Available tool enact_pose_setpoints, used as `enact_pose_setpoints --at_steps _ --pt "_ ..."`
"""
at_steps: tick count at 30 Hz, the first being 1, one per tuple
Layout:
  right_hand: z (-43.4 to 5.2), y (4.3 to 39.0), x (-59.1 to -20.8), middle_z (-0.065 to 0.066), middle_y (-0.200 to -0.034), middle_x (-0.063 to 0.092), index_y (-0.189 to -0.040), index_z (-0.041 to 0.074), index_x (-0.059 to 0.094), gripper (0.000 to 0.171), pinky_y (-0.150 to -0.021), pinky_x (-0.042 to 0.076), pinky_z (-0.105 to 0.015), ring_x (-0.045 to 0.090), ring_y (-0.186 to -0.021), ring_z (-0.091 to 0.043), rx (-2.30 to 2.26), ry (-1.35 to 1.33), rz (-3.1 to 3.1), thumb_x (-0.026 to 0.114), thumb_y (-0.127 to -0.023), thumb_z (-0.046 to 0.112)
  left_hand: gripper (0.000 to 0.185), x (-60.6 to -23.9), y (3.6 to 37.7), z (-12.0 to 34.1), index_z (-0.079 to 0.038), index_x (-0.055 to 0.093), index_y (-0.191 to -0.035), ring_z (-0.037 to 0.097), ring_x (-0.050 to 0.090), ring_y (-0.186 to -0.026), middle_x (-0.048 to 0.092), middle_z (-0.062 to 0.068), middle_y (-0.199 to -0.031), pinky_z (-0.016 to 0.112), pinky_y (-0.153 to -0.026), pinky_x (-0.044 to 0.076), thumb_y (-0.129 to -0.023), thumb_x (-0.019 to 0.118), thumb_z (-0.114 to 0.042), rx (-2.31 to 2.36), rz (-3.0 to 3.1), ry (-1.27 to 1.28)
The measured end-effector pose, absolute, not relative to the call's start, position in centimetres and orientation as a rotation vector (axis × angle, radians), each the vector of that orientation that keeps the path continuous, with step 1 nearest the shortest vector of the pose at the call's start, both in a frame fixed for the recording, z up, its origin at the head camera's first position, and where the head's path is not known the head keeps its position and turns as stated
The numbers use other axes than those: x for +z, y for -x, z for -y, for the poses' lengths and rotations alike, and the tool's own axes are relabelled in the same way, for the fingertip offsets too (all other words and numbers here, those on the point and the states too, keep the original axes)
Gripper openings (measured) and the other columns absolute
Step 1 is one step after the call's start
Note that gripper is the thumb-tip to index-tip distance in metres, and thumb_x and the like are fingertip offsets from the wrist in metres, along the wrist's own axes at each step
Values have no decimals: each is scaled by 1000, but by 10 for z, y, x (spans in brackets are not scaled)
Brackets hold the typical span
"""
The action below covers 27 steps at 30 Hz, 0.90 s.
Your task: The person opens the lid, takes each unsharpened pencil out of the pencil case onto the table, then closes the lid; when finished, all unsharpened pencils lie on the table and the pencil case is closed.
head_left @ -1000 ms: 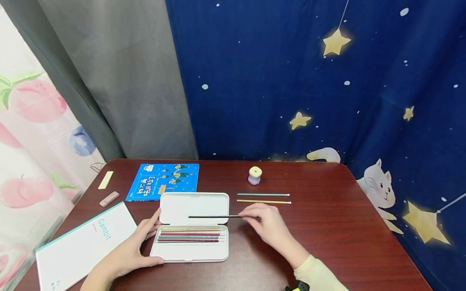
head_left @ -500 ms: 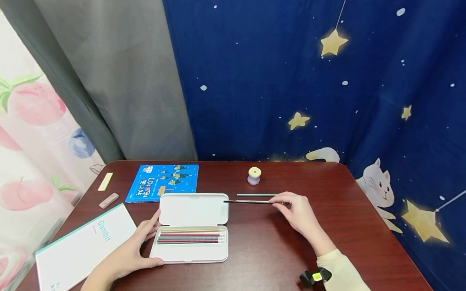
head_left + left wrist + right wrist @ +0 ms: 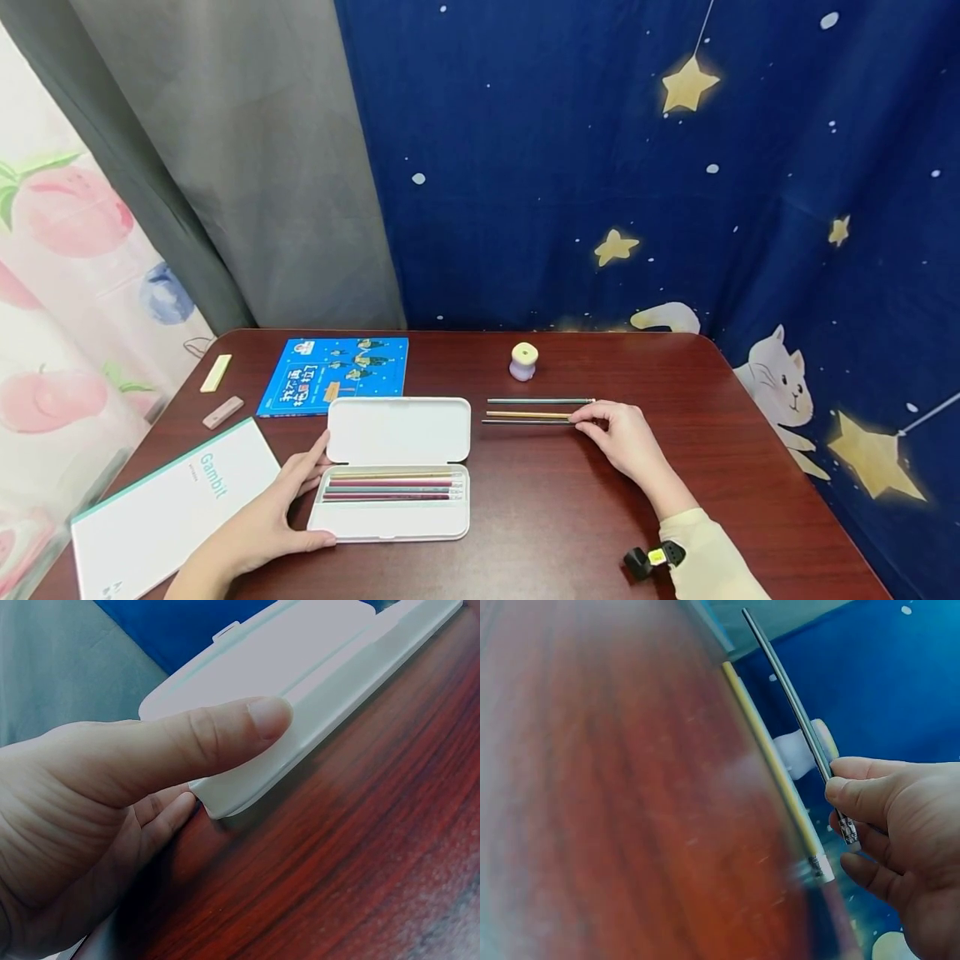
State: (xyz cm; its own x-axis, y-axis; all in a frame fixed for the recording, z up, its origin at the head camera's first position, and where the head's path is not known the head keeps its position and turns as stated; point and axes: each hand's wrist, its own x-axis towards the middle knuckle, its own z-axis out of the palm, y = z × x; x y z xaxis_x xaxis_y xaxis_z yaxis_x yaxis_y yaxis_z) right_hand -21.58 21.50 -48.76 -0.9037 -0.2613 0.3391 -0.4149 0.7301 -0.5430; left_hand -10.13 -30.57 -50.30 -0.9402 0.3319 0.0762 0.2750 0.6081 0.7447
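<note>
An open white pencil case lies on the dark red table, with several coloured pencils in its near half. My left hand holds the case's left end, thumb on the case's front rim. My right hand pinches the right end of a black pencil. That pencil lies level, just in front of a yellow pencil and a grey-green pencil. In the right wrist view the hand pinches the black pencil near its ferrule, beside the yellow pencil.
A small lilac and yellow sharpener stands behind the pencils. A blue book lies behind the case, a white notebook at the front left, and two erasers near the left edge. Curtains hang behind the table.
My right hand has carried the black pencil from over the case lid to the right and lowered it beside the two pencils. The left hand has stayed on the case.
</note>
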Motion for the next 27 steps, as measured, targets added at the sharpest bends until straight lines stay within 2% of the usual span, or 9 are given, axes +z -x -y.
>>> enact_pose_setpoints --at_steps 3,21,27 --pt "-216 217 -494 11 -100 77 -98 24 84 17 -88 60 -41 72 -98 -12 944 -523 2725 84 -88 10 124 -503 102 306 -24 10 -170 -4 49 -130 45 7 -142 7 -105 36 -78 92 -44 1271 -2751 -533" --pt "-223 223 -508 13 -98 77 -94 29 83 19 -83 61 -33 71 -93 -8 990 -524 2759 83 -89 10 124 -500 100 304 -22 11 -170 -5 48 -130 45 7 -142 6 -105 34 -79 92 -43 1274 -2761 -543" --pt "-224 223 -510 13 -99 77 -94 28 84 20 -83 61 -34 71 -93 -9 952 -535 2747 84 -88 9 124 -498 100 303 -21 11 -170 -4 48 -130 45 7 -141 5 -105 34 -78 92 -42 1278 -2760 -540"
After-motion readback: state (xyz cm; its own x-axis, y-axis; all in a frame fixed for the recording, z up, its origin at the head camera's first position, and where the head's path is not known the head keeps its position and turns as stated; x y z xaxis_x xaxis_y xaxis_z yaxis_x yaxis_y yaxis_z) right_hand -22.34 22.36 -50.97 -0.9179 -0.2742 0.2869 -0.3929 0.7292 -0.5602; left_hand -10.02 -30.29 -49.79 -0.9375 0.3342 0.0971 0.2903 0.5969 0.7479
